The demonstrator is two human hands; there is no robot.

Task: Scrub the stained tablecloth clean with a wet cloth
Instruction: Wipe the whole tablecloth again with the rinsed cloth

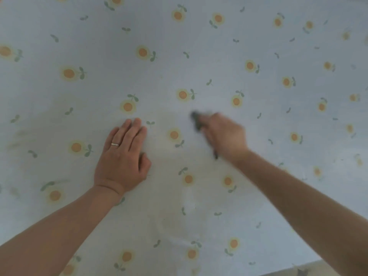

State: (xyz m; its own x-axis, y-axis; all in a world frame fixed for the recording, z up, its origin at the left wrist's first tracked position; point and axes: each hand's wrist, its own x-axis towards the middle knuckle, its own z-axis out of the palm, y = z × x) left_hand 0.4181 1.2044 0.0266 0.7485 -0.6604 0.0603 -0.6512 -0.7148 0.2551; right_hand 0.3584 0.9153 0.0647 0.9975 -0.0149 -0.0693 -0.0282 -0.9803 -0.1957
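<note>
Here we are, looking straight down on the tablecloth (199, 56), pale blue-white and printed all over with little orange-and-yellow flowers and green leaves. It fills nearly the whole view, lying flat with only faint creases.

Left hand (123, 158) is down flat on the fabric, palm pressed to it, fingers straight and close together and pointing away from the person, thumb tucked in along the side. There's a thin ring (115, 144) on one finger.

Over to the right hand (223, 134), and it's blurred with motion, so the fine detail is lost. It is closed around a dark cloth (196, 120): a bunched grey-green end sticks out past the fingertips and sits on the tablecloth, and a small dark bit shows again under the heel of the hand, near the wrist. Whether that cloth is wet can't be told from here.

Between and below the two hands lies the stain (171, 156), a dull yellowish patch spreading across the middle of the fabric and off to the left past the flat hand. The cloth is at the stain's upper right edge, well apart from the left hand.

Bottom right corner, a grey strip (294, 269) shows past the tablecloth's edge; what it is can't be made out.
</note>
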